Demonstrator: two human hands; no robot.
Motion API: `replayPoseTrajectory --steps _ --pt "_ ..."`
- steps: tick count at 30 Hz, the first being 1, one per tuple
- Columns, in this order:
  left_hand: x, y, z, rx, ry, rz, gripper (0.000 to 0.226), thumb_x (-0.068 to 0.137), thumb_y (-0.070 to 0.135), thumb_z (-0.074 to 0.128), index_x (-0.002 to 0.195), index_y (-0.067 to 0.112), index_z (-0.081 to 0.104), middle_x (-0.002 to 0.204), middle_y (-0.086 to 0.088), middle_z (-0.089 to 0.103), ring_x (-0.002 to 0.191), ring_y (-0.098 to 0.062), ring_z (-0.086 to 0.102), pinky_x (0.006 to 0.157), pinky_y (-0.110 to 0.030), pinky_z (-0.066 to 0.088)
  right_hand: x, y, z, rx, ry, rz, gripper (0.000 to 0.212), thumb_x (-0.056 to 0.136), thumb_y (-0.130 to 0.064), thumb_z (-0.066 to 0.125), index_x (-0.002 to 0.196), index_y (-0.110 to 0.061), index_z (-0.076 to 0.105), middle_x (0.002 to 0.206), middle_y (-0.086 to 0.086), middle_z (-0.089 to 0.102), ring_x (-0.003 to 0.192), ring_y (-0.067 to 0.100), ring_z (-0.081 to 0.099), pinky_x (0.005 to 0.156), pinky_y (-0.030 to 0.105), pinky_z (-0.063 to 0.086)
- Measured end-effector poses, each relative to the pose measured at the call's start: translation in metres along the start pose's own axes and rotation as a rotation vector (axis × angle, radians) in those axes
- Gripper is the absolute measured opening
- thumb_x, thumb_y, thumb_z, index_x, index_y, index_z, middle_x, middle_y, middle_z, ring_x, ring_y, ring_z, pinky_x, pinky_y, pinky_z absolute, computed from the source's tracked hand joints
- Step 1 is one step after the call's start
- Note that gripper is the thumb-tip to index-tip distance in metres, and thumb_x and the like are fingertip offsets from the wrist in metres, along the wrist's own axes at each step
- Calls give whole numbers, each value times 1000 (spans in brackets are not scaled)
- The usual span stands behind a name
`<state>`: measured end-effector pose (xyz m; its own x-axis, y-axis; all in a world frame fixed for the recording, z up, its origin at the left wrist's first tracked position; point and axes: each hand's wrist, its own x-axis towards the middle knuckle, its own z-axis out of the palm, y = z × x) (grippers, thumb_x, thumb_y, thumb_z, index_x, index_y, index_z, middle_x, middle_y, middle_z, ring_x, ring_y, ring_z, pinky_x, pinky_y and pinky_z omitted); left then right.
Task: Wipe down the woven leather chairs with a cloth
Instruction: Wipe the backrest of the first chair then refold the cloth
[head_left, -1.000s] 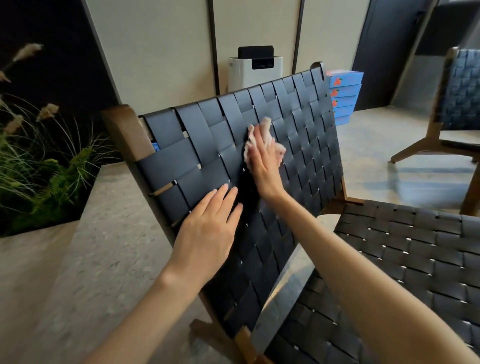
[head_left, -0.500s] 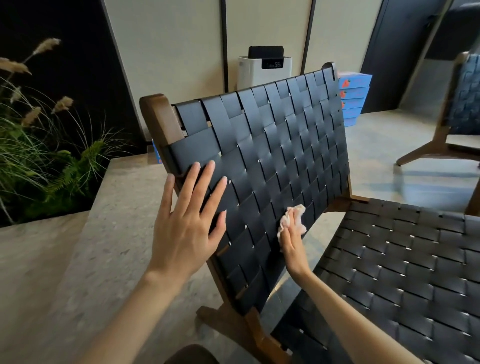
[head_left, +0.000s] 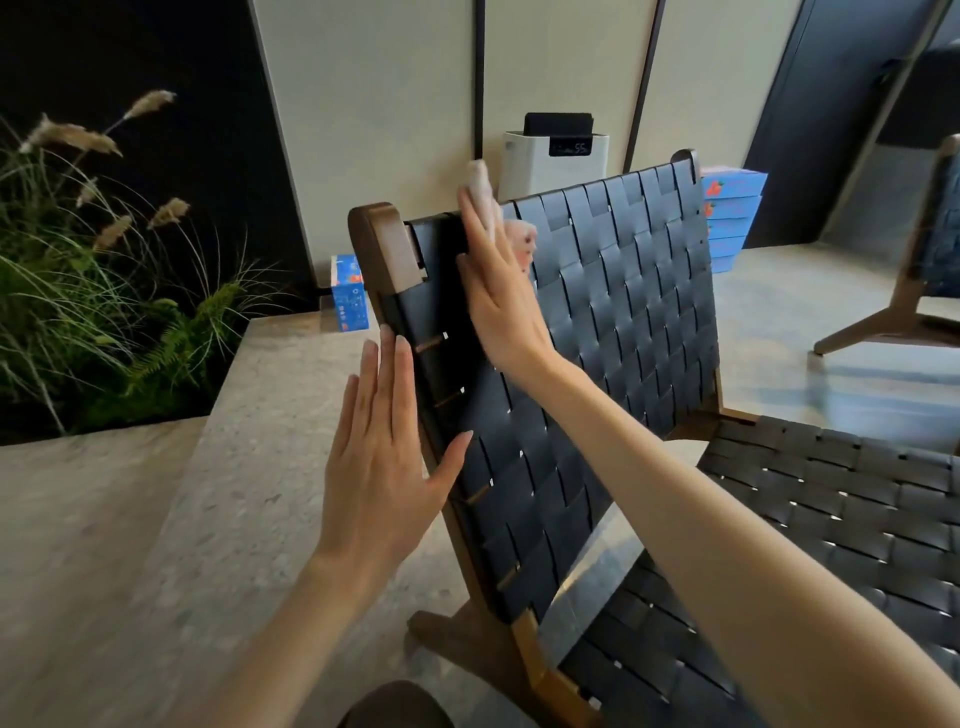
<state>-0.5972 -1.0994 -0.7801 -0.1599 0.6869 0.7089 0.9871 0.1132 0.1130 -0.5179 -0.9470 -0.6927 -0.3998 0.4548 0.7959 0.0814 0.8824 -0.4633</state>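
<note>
Swinging to upper centre, the flat right hand (head_left: 501, 296) pressed cloth (head_left: 521, 240) on the backrest (head_left: 634, 301) corner, likely finishing it; left hand (head_left: 382, 467) open.

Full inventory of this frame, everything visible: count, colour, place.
chair: 1, dark woven straps on a brown wood frame, centre, seat running to the lower right
cloth: 1, white-pink, top left of the chair's backrest
second chair: 1, same weave and wood, far right, cut off by the frame edge
appliance: 1, white with a dark top and lit display, by the wall
stacked boxes: 1 stack, blue, behind the chair's right post
lone box: 1, blue, behind the left post
plants: 1 bed, green with tan plumes, far left
ledge: 1, grey speckled stone, left
left hand: fingers straight, at the backrest's left edge
right hand: flat, pressing the cloth on the weave
</note>
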Motion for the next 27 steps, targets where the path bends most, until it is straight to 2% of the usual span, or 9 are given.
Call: replayPoseTrajectory --steps 3,5,7,10,12,15,17,19,27 --pt "0 -3 -3 -73 -21 0 87 94 56 40 153 17 -10 162 -2 -2 150 -14 -3 121 -31 8 -7 -27 -2 8 -58 22 78 79 9 27 153 -15 17 149 7 37 120 28 47 93 23 38" --pt "0 -7 -4 -112 -39 18 86 94 55 41 154 18 -8 163 0 -2 149 -13 -4 120 -29 7 -23 -32 -3 -37 -91 35 80 79 8 29 151 -24 17 136 0 44 107 28 52 79 27 40" --pt "0 -9 -5 -135 -56 19 86 94 54 42 154 18 -9 163 1 -4 149 -12 -5 120 -30 10 -36 -32 -5 -70 -151 21 75 82 8 30 151 -19 20 149 5 36 132 32 42 99 26 39" --pt "-1 -8 -6 -157 -69 15 86 95 54 41 154 18 -9 163 0 -5 149 -10 -6 120 -33 13 -26 -26 -7 -142 -196 -25 74 79 10 30 151 -3 21 159 12 18 149 25 10 120 26 10" --pt "0 -8 -7 -168 -77 10 85 95 53 42 154 17 -9 163 1 -5 149 -10 -6 120 -34 15 -14 -27 -5 -168 -162 -31 74 78 10 29 151 -1 23 159 13 20 149 25 10 120 27 2" --pt "-2 -9 -9 -180 -94 11 83 97 52 41 153 19 -11 163 2 -7 149 -10 -7 120 -35 14 -22 -28 1 -167 -99 -17 72 79 12 29 150 -3 26 157 13 24 148 23 12 121 31 6" --pt "-4 -9 -9 -207 -105 11 81 98 49 43 153 20 -9 162 4 -6 149 -9 -6 120 -34 14 -40 -29 0 -139 -100 -1 70 83 13 30 150 -5 27 158 11 24 148 22 12 120 24 9" --pt "-6 -10 -10 -276 -131 9 79 97 42 46 153 21 -6 162 6 -5 148 -7 -5 120 -35 14 -61 -26 -6 -119 -145 5 69 86 14 32 151 -8 27 158 7 22 148 21 15 116 14 13" --pt "-17 -10 -12 -545 -235 -24 72 100 1 38 149 32 -6 157 25 -11 145 5 -8 122 -37 10 -81 -23 -29 -116 -217 -3 69 87 14 40 150 -10 26 158 7 24 145 14 19 114 12 16"
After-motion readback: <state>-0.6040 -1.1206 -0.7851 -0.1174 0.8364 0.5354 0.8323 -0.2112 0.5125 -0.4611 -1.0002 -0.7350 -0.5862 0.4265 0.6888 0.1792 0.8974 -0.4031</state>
